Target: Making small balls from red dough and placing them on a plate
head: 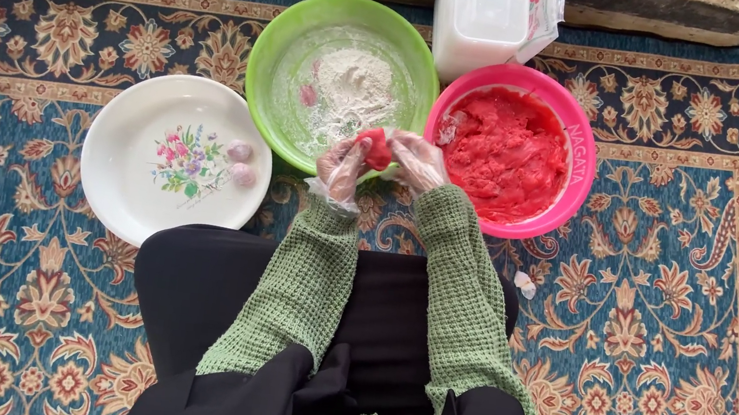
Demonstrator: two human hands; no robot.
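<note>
Red lump: a small piece of soft red dough, held between both hands above the near rim of the green bowl.
Left hand: gloved in thin clear plastic; fingers curled partly closed round the lower left side of the lump, in contact with it.
Right hand: likewise gloved; fingers bent inward, pressing the lump from the right. Neither hand is fully clenched.
Step in hand: judged to be shaping of one portion between the palms; the lump looks uneven, not yet round.
Green bowl: round green plastic bowl holding loose white flour, with one small pink floured piece lying in it.
Pink bowl: round pink plastic bowl just right of the green one, touching or nearly so, filled with the red dough mass.
White plate: round white plate with a flower print, left of the hands; two pale floured balls rest near its right edge, close together.
White container: white plastic tub behind both bowls.
Surface: patterned blue and red carpet on the floor; no counter in use.
Next move, as judged: steady even pressure from both palms, then a short reach left into the flour; the soft mass may stick to the gloves.
</note>
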